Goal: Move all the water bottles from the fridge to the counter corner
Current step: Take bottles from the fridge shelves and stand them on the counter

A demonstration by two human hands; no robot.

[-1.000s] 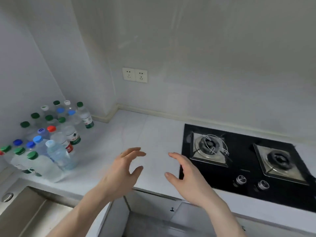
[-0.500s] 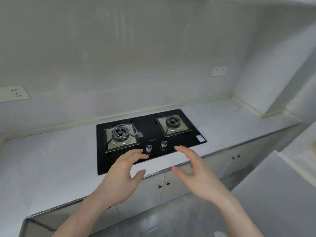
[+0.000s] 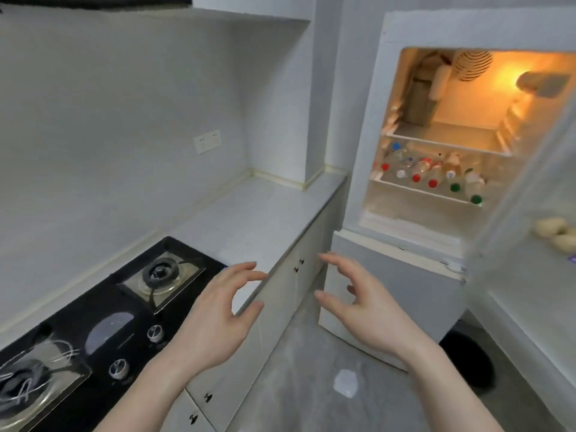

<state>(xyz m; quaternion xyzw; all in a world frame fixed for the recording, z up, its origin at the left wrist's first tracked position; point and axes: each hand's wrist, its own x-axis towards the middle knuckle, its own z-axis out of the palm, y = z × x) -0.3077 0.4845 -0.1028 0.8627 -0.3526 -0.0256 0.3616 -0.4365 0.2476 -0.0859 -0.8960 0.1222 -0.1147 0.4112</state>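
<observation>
The white fridge point(image 3: 371, 151) stands open at the right, lit orange inside. Several water bottles point(image 3: 431, 173) with red, green, white and blue caps lie on its lower glass shelf; the upper shelf holds none. My left hand point(image 3: 215, 313) and my right hand point(image 3: 361, 304) hover empty in front of me, fingers spread and loosely curved, well short of the fridge. The counter corner with the moved bottles is out of view.
A black two-burner gas hob point(image 3: 103, 313) sits in the white counter point(image 3: 258, 213) at the left. The open fridge door point(image 3: 530, 213) stands at the right with pale round items on its shelf. A dark bin point(image 3: 467, 360) stands on the grey floor.
The view has swung right from the bottle-filled counter corner, past the hob, to the open fridge. Both hands stay empty and spread in front of me.
</observation>
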